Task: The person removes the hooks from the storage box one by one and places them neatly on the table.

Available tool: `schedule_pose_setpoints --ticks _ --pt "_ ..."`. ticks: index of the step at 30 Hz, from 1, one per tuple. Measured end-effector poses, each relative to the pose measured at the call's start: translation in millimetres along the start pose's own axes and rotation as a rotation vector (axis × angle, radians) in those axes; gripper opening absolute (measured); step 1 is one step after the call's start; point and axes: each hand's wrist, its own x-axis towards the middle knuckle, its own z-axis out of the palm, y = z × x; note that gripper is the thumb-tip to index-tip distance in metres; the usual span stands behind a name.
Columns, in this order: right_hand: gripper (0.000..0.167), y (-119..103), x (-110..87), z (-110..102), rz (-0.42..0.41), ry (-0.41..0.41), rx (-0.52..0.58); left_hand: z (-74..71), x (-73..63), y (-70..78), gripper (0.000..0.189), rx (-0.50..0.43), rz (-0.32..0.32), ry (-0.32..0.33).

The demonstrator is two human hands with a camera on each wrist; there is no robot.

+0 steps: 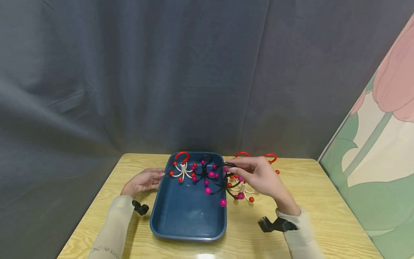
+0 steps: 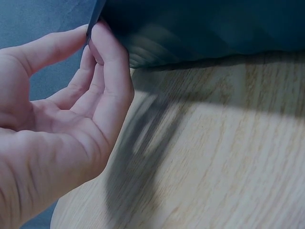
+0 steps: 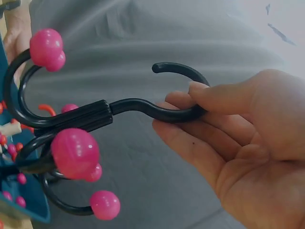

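Note:
My right hand (image 1: 260, 176) grips the bent top of a black multi-arm hanging hook (image 3: 86, 117) between thumb and fingers. Its curved arms end in pink balls and hang over the right rim of the blue tray (image 1: 191, 212). On the other side, my left hand (image 1: 147, 180) pinches the tray's left rim, thumb against fingers, as the left wrist view shows. Inside the tray's far end lie a white hook (image 1: 183, 167) with a red top and red balls, and another black hook (image 1: 204, 169) with pink balls.
Right of the tray, white hooks (image 1: 242, 187) with red tops and red balls lie on the wooden table (image 1: 300, 201), partly hidden behind my right hand. A grey curtain (image 1: 181, 79) hangs along the table's far edge. A flower-patterned panel (image 1: 381, 118) stands at the right.

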Motion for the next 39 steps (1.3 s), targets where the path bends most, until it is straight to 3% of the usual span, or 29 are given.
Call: schedule_pose_setpoints --ticks 6,14,21,32,39 --pt "0.027 7.5 -16.9 -22.7 -0.035 0.037 -0.052 1.3 -2.9 3.5 0.056 -0.004 0.007 -0.007" --pt "0.026 17.3 -43.7 -46.1 0.054 0.091 -0.097 2.2 -3.3 1.3 0.057 0.004 0.000 -0.008" --pt "0.026 27.3 -61.3 -61.8 0.059 0.115 -0.131 3.9 -5.2 2.9 0.055 -0.008 0.003 -0.005" --pt "0.025 46.8 -76.4 -82.9 0.115 0.158 -0.208 2.7 -3.0 2.7 0.046 -0.018 0.004 -0.024" --pt "0.026 67.6 -82.1 -92.7 0.149 0.175 -0.221 2.1 -1.3 2.2 0.049 -0.042 -0.002 -0.028"
